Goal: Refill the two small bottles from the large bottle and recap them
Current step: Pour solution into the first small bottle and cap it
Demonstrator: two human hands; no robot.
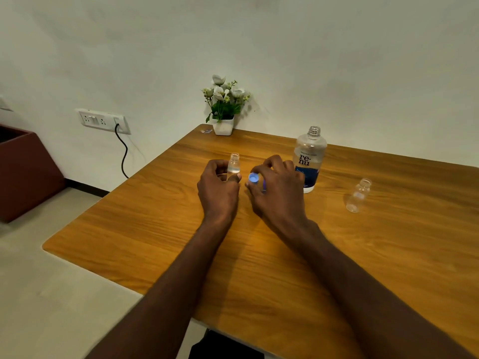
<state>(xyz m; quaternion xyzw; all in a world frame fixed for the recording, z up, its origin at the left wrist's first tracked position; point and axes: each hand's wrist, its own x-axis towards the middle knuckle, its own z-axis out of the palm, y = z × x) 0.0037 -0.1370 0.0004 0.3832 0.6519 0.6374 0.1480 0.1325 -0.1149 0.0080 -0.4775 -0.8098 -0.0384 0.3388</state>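
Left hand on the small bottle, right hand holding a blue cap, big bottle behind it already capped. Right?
Not quite. In the head view the large bottle is uncapped, its threaded neck bare. The left hand does hold the small bottle, and the right hand the blue cap.

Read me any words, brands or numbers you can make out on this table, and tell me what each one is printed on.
"re-nu": large dark letters on the white label of the large bottle, which stands uncapped behind the right hand.
Small line above "re-nu" on that label: too blurred to read.
Blue lower part of the label: white print, too small to read.
Small card by the flower pot: too small to read.
Both small bottles and the blue cap: no text visible.
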